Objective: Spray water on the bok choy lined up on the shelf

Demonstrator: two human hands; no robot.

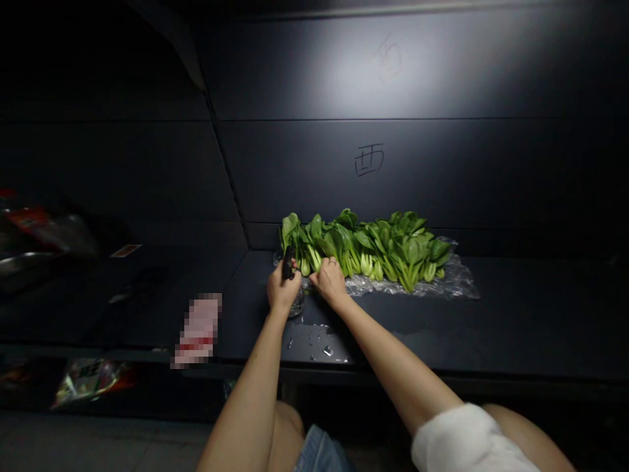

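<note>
The left hand point(284, 292) is clamped around a black-topped spray bottle point(288, 263), while the right hand point(330, 282) lies against the bok choy point(368, 249) on plastic film point(417, 286), its grip impossible to tell.

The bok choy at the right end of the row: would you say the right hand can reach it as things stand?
Probably yes: the right hand sits near the other end of the bok choy, and only flat plastic wrap lies along the way.

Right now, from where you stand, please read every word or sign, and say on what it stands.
"西": drawn on the dark grey back panel.
A fainter mark higher on the panel: too faint to read.
White-and-red pixelated card: too blurred.
Shiny printed packet: too blurred.
</note>
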